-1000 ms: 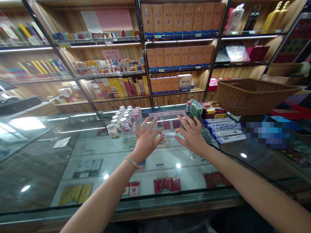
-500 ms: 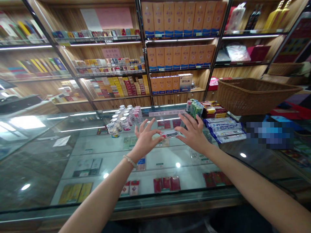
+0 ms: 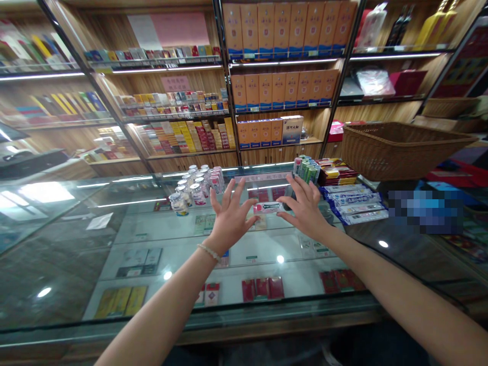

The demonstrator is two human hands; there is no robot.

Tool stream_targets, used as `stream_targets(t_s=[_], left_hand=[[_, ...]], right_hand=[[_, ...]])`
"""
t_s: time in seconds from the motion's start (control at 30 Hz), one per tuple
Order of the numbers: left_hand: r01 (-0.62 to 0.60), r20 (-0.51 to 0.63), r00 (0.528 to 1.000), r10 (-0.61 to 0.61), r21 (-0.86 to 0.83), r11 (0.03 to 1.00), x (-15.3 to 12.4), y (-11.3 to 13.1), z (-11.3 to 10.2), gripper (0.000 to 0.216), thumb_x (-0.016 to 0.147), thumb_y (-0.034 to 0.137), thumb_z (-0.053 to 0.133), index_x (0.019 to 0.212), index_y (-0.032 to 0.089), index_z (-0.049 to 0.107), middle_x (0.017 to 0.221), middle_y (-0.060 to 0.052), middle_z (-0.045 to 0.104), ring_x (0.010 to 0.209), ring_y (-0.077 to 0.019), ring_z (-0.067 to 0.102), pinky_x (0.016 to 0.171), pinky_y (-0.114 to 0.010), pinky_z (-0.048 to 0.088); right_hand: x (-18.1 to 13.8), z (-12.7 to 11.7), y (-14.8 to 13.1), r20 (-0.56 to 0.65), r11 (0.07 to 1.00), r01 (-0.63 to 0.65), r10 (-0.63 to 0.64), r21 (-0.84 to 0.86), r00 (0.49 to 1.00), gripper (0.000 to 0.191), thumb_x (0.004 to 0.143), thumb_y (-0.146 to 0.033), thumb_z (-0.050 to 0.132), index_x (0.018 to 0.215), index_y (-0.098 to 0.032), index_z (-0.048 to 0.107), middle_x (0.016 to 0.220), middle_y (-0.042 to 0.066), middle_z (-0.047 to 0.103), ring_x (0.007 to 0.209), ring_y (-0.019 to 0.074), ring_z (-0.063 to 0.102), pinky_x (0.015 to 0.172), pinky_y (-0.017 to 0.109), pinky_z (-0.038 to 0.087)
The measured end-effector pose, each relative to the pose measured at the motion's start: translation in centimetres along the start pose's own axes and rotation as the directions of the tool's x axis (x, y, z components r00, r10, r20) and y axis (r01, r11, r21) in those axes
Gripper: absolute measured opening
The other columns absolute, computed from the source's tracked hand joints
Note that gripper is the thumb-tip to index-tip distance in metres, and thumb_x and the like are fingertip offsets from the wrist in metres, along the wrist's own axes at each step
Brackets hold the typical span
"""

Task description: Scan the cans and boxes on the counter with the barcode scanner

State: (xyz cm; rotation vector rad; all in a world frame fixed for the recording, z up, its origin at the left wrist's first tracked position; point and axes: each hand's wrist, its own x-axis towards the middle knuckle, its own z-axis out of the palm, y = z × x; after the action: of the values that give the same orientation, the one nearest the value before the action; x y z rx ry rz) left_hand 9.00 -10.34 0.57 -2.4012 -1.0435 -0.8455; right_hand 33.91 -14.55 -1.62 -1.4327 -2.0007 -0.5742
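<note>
- While the left hand (image 3: 231, 219) and the right hand (image 3: 306, 209) are facing each other above the glass counter (image 3: 238, 254), the small pack (image 3: 269, 207) is spanning the gap between them, printed side showing.
- Each thumb and forefinger are pinching one end, the other fingers spreading apart; how hard the thumbs are pressing, I cannot tell.
- Holding it well is probably calling for light, even pressure at both ends, with the fingertips leaving the print uncovered.
- Bottles (image 3: 198, 193) are standing beyond the left hand and green containers (image 3: 308, 172) just beyond the right, so reaching forward is risking a knock.
- Blue wrappers (image 3: 356, 203) are lying right of the right hand; toward the front edge (image 3: 267, 307), more room is lying for moving.
</note>
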Motion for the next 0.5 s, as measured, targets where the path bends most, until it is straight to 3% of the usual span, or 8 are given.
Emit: stream_targets(t_s=[0.23, 0.4, 0.5], left_hand=[[0.025, -0.036, 0.999, -0.025, -0.018, 1.000, -0.18, -0.11, 0.38, 0.024, 0.086, 0.042, 0.078, 0.106, 0.029, 0.075, 0.168, -0.011, 0.037, 0.156, -0.0401, 0.029, 0.123, -0.075, -0.001], [0.064, -0.010, 0.998, -0.065, -0.063, 0.996, -0.36, -0.10, 0.42, 0.024, 0.088, 0.043, 0.076, 0.108, 0.031, 0.077, 0.171, -0.008, 0.032, 0.157, -0.0410, 0.026, 0.123, -0.074, -0.005], [0.055, 0.001, 0.998, -0.055, -0.069, 0.996, -0.37, 0.06, 0.36, 0.022, 0.090, 0.043, 0.074, 0.108, 0.031, 0.077, 0.170, -0.008, 0.034, 0.157, -0.0403, 0.025, 0.123, -0.074, -0.005]], right_hand=[[0.01, 0.14, -0.06, -0.009, 1.000, 0.013, -0.013, -0.016, 1.000, 0.029, 0.095, -0.044, 0.067, 0.116, -0.026, 0.074, 0.167, 0.014, 0.037, 0.154, 0.0352, 0.028, 0.122, 0.062, 0.017], [0.03, -0.07, 0.19, -0.085, 0.997, 0.061, -0.064, -0.046, 0.994, 0.037, 0.093, -0.051, 0.067, 0.120, -0.026, 0.071, 0.164, 0.015, 0.041, 0.152, 0.0337, 0.031, 0.122, 0.060, 0.018], [0.08, -0.14, 0.10, -0.139, 0.991, 0.111, -0.121, -0.080, 0.983, 0.031, 0.093, -0.050, 0.069, 0.113, -0.026, 0.071, 0.159, 0.014, 0.048, 0.150, 0.0317, 0.035, 0.122, 0.057, 0.018]])
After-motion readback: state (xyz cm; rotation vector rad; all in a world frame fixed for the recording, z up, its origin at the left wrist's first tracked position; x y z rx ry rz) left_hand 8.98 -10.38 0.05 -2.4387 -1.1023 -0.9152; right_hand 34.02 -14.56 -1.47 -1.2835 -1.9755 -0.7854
